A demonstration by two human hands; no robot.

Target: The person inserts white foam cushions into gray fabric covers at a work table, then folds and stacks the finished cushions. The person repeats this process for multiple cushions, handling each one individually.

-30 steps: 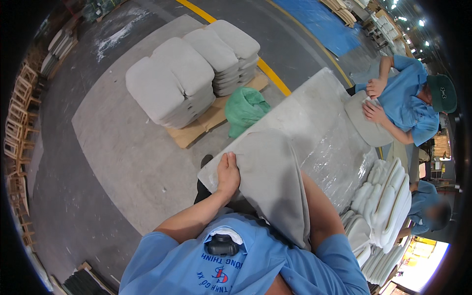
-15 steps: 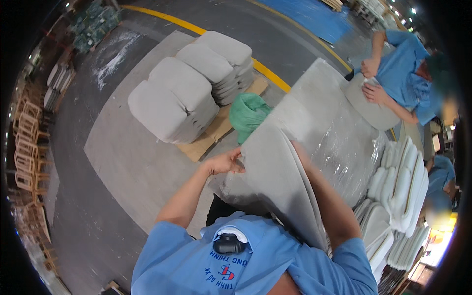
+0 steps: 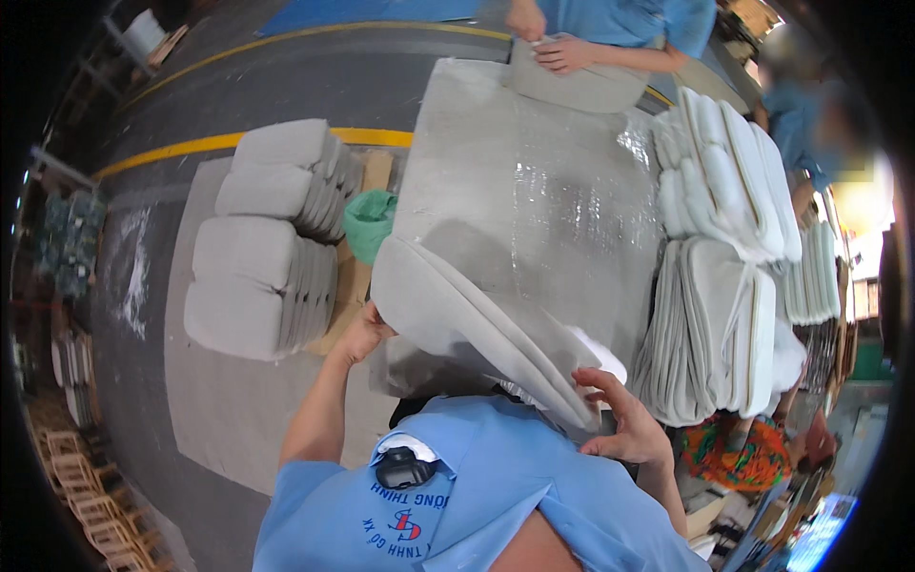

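Observation:
A grey, rounded seat cushion [image 3: 457, 310] stands tilted on its edge in front of my chest, over the near side of the plastic-covered table [image 3: 467, 181]. It looks like two layers lying against each other. My left hand [image 3: 362, 336] is closed on its left edge, with the fingertips partly hidden. By the cushion's right end is my right hand [image 3: 627, 419], its thumb and fingers spread apart and the fingertips close to the edge. A small white patch [image 3: 599, 353] shows behind the cushion near that hand.
Grey cushion stacks [image 3: 257, 238] stand on cardboard at the left, beside a green bag [image 3: 370, 224]. More grey cushions [image 3: 705, 324] and white padded pieces [image 3: 729, 172] stand at the right. Across the table, a co-worker's hands [image 3: 562, 52] rest on another grey cushion [image 3: 581, 86].
My view has turned to the right. My right hand has come from behind the cushion to its near right end, fingers now spread. The left hand stays at the left edge.

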